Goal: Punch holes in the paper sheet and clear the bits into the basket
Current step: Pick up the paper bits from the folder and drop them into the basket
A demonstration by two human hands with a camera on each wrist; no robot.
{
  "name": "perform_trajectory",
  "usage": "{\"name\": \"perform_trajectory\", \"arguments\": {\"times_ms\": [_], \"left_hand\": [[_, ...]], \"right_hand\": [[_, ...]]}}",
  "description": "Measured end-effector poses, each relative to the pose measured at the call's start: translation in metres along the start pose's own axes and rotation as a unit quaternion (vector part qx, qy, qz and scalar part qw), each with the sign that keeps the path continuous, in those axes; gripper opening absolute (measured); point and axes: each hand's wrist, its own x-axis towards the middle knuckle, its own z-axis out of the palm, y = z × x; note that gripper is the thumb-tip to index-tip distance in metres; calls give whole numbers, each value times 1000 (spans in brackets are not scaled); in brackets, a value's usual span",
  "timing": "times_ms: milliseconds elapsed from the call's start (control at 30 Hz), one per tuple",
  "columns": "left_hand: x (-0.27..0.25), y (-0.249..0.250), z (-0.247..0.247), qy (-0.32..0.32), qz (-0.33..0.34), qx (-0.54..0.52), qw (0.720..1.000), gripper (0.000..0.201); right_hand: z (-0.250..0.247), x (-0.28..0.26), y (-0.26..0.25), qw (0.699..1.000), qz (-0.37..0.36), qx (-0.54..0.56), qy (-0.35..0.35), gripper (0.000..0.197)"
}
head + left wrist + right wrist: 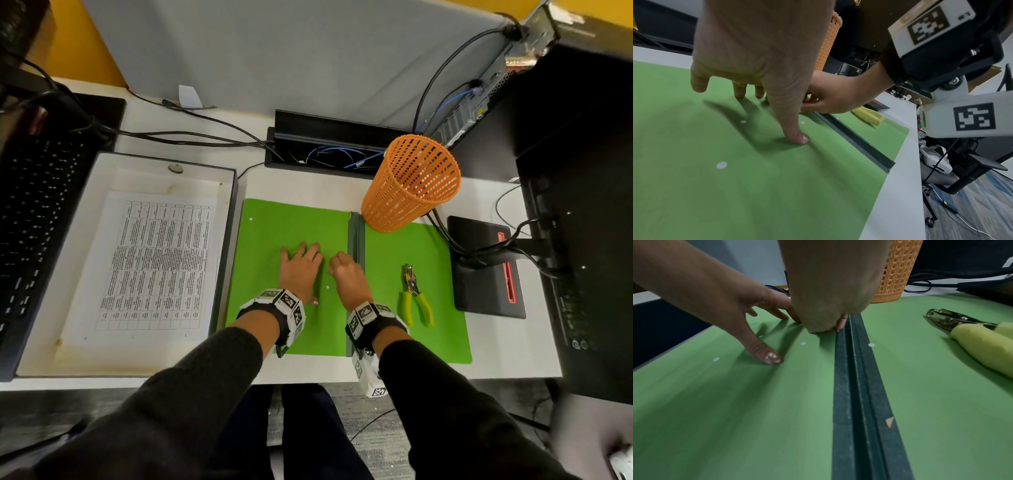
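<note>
My left hand (300, 270) lay flat on the left half of the open green folder (274, 240), fingers spread and straight, with the thumb (797, 134) stretched toward the near edge and its tip pressed on the green surface. My right hand (346, 274) was just beside it, knuckles up and fingers curled down, their tips (840, 324) bunched on the folder right against the dark spine (356, 240). They seemed to be pinching at something there, but I could not tell whether they held a bit or nothing at all.

A few small white paper bits were scattered on the green: one (327, 287) between my two wrists, one (251, 219) near the folder's far left corner, and one (871, 344) just right of the spine.

The hole punch (414, 294) with yellow-green handles lay on the right half of the folder, well apart from my hands, jaws pointing away from me. The orange mesh basket (411, 185) stood at the far edge of that right half, tilted in the head view, its mouth open.

The printed paper sheet (154, 263) lay in a shallow white tray (85, 212) to the left of the folder. A black keyboard (37, 212) sat further left.
</note>
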Motion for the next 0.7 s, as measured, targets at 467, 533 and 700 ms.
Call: {"name": "perform_trajectory", "arguments": {"times_ms": [467, 533, 700], "left_hand": [[1, -2, 1, -7, 1, -9, 1000, 106], [1, -2, 2, -6, 0, -13, 1000, 105], [1, -2, 1, -5, 1, -16, 1000, 104]], "right_hand": [[8, -3, 10, 991, 50, 124, 26, 29], [5, -3, 10, 988, 40, 145, 29, 15], [4, -3, 13, 986, 21, 162, 34, 11]]}}
